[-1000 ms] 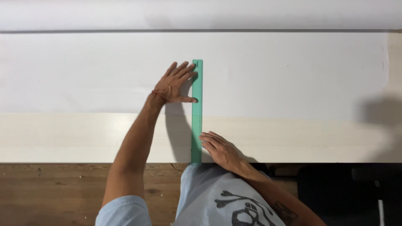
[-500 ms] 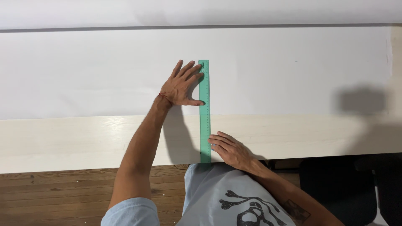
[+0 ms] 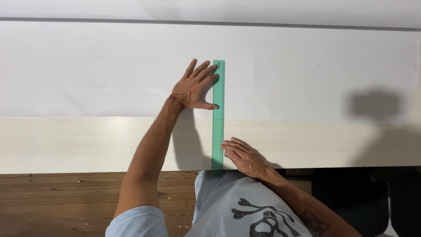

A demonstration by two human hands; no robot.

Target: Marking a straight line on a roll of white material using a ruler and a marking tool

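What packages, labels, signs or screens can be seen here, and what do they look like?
No packages, signs or screens show.
Green ruler: long translucent strip with printed scale marks, lying across the white sheet and pale wooden table, between the left hand and right hand.
Grey shirt: dark printed graphic, bottom centre.

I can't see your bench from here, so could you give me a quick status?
Left hand flat, pinning green ruler on white sheet. Right hand at ruler's near end. Nothing obstructing.
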